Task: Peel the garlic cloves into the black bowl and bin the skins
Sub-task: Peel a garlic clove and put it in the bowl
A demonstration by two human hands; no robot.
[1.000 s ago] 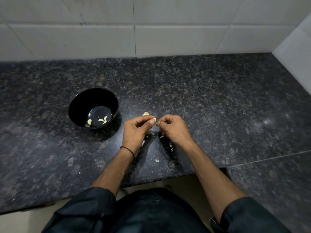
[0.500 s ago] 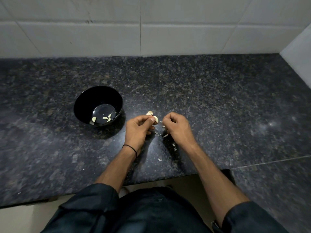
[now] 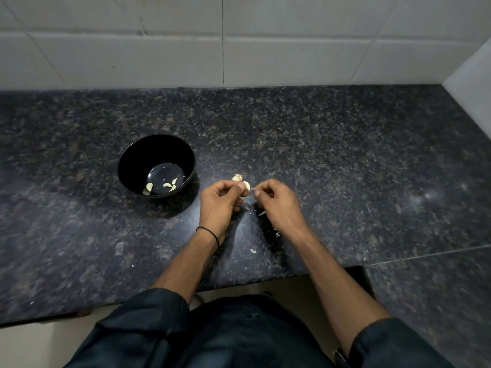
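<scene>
Beneath your left grip [image 3: 220, 203] you have a dark speckled worktop [image 3: 345, 155], which runs beyond it to a white tiled wall [image 3: 159, 57], with a pale side wall [image 3: 473, 75] well off to its right and a black band [image 3: 212, 233] just behind it on the wrist.

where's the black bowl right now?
Head view, left of centre: the bowl sits on the counter, just left of the left hand and not touching it, a few peeled cloves inside.

Sleeves: the dark left sleeve [image 3: 143, 314] and right sleeve [image 3: 393, 343] are bunching at the elbows.
Wrist: a thin black band [image 3: 210, 233] is circling it behind the left hand [image 3: 220, 205].
Clothing: a dark creased garment [image 3: 239, 335] is covering the lap.
</scene>
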